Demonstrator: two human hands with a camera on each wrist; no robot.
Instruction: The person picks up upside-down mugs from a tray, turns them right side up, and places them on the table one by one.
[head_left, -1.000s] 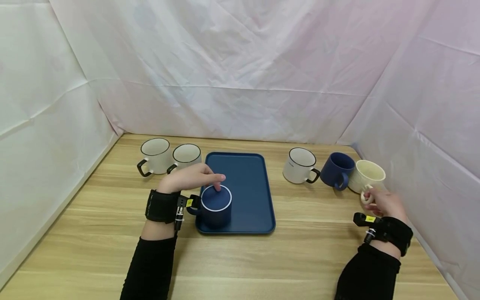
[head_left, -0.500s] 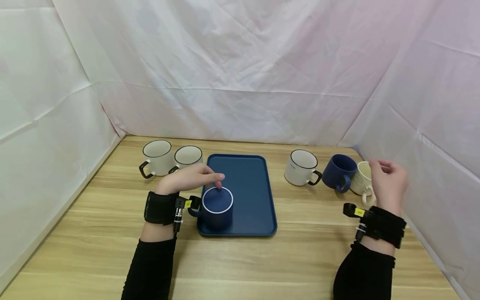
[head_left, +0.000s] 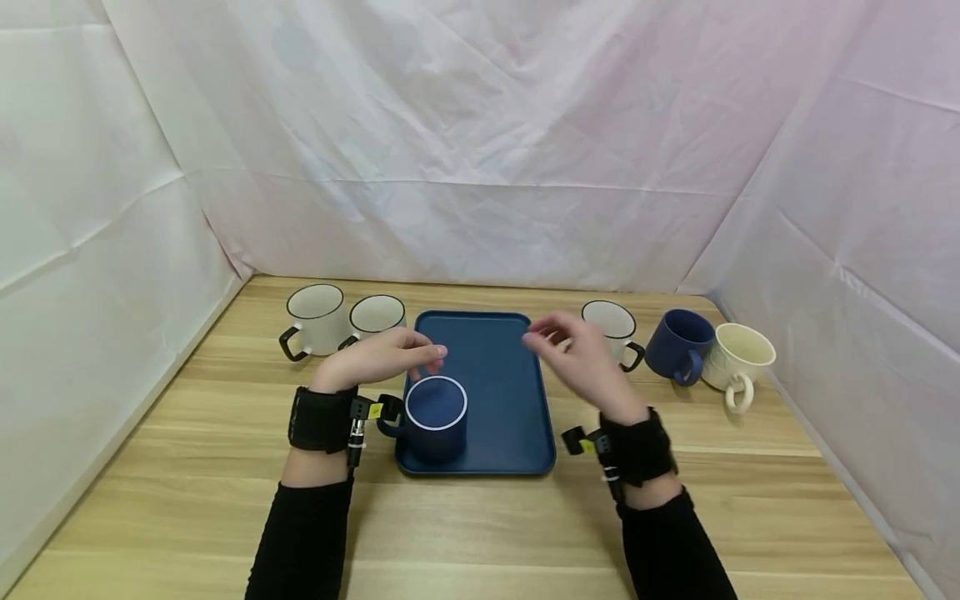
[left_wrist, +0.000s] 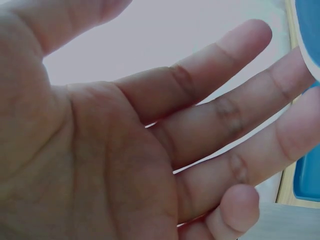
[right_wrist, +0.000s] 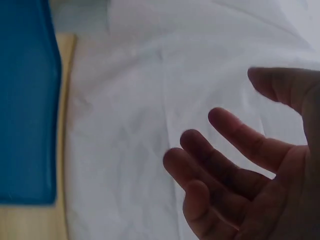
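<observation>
A dark blue ceramic mug with a white rim point(head_left: 436, 417) stands upright in the near left corner of a rectangular dark blue plastic tray point(head_left: 517, 417), its handle pointing left over the tray's edge towards the left wrist. The left hand point(head_left: 378, 358) hovers palm down just behind and above the mug's rim, its fingers point(head_left: 427, 357) loosely extended and a little spread; it holds nothing, and the head view does not show whether a fingertip grazes the rim. In the left wrist view the palm fills most of the frame, the fingers point(left_wrist: 235, 107) straight and parted, with only a sliver of blue at the right edge.

The right hand point(head_left: 577, 362) hangs above the tray's right edge, palm turned leftwards, fingers point(head_left: 543, 337) relaxed, slightly bent and empty. It partly covers a white enamel-style mug with a dark rim and black handle point(head_left: 611, 321) standing behind it on the light wooden bench point(head_left: 480, 533). The right wrist view shows the fingers point(right_wrist: 235, 135) in shadow against white sheeting, with part of the tray at the left.

Both forearms wear black sleeves and black wrist straps and reach in from the near edge. To the right stand a dark blue rounded mug point(head_left: 678, 343) and a cream mug point(head_left: 738, 357), touching. Left of the tray sit two white black-rimmed mugs point(head_left: 315, 315), side by side.
</observation>
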